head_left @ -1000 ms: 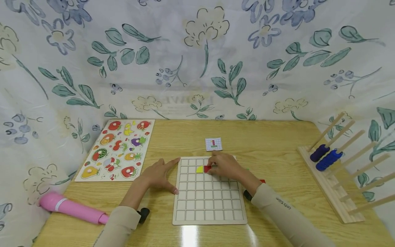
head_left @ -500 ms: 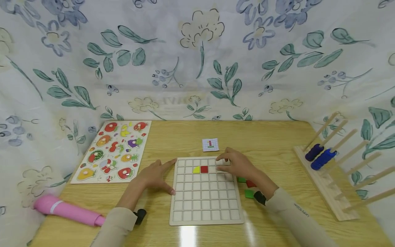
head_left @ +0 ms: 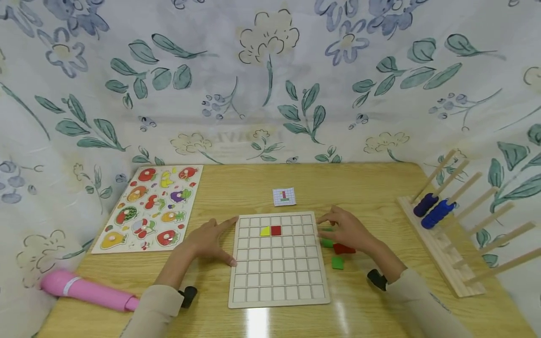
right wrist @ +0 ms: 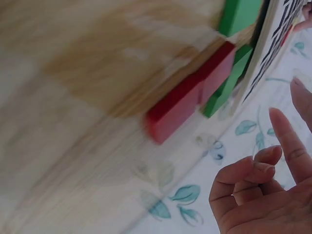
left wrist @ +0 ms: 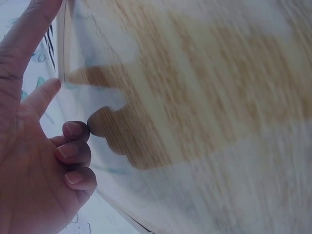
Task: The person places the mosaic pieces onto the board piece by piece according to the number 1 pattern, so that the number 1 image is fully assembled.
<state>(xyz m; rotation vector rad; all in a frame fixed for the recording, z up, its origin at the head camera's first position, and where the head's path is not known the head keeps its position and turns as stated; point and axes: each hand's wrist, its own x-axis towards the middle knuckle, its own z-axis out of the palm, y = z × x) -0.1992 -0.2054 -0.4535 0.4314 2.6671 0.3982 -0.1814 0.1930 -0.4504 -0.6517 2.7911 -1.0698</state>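
A wooden grid board [head_left: 279,281] lies on the table in front of me. A yellow piece [head_left: 265,231] and a red square [head_left: 276,230] sit side by side in its second row. My left hand [head_left: 209,240] rests on the table against the board's left edge, forefinger and thumb spread, holding nothing. My right hand [head_left: 348,230] hovers just right of the board over loose green pieces [head_left: 337,263] and a red piece [head_left: 344,249], and holds nothing. In the right wrist view the red piece [right wrist: 187,100] lies beside green ones [right wrist: 239,14]. A small pattern card [head_left: 284,196] lies behind the board.
A fruit peg puzzle [head_left: 148,209] lies at the left rear of the table. A pink cylinder [head_left: 86,291] lies at the front left. A wooden peg rack [head_left: 448,244] with blue rings [head_left: 437,213] stands on the right. Flowered cloth [head_left: 270,80] walls the table.
My right hand has left the red square in the board's second row and moved right, off the board, to above the loose pieces. The left hand stays put.
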